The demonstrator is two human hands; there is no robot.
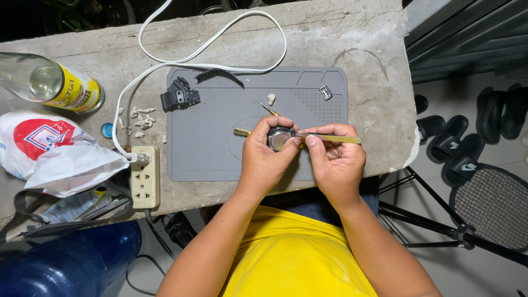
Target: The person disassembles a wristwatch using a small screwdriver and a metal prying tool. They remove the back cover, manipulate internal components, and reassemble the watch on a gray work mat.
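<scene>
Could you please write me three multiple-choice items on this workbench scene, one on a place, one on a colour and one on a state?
1. Where does the black watch strap piece lie?
A. on the grey mat's far left corner
B. inside the plastic bag
C. on the floor

2. What colour is the power strip's cable?
A. black
B. white
C. red

3. How is the round watch case held?
A. lying free on the mat
B. gripped in the left hand while the right hand puts tweezers to it
C. hanging from the cable

Answers: 1 A, it rests at the grey mat's upper left edge; 2 B, the looped cable is white; 3 B, left-hand fingers wrap the case and the tweezers' tip meets it.
</scene>
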